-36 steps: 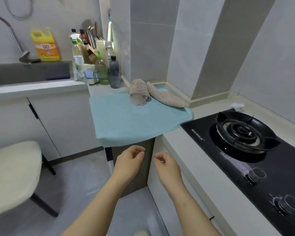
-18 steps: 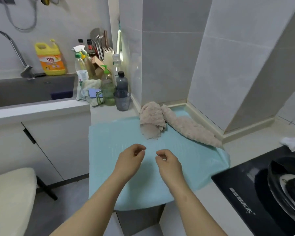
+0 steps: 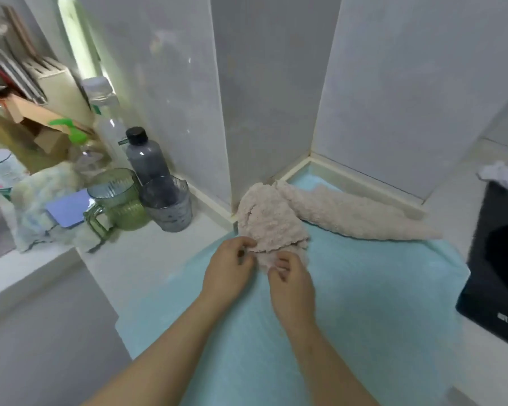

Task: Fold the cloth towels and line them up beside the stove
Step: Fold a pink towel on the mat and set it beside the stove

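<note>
Both hands were at the crumpled beige towel (image 3: 272, 227) in the middle of the frame. The left hand (image 3: 229, 269) pinched its near left edge, and the right hand (image 3: 291, 284) gripped the near right edge with curled fingers. The towel lay on a pale blue cloth (image 3: 349, 317) spread over the counter. A second beige towel (image 3: 352, 218) lay just right of it, with the black stove (image 3: 499, 259) at the right edge.
</note>
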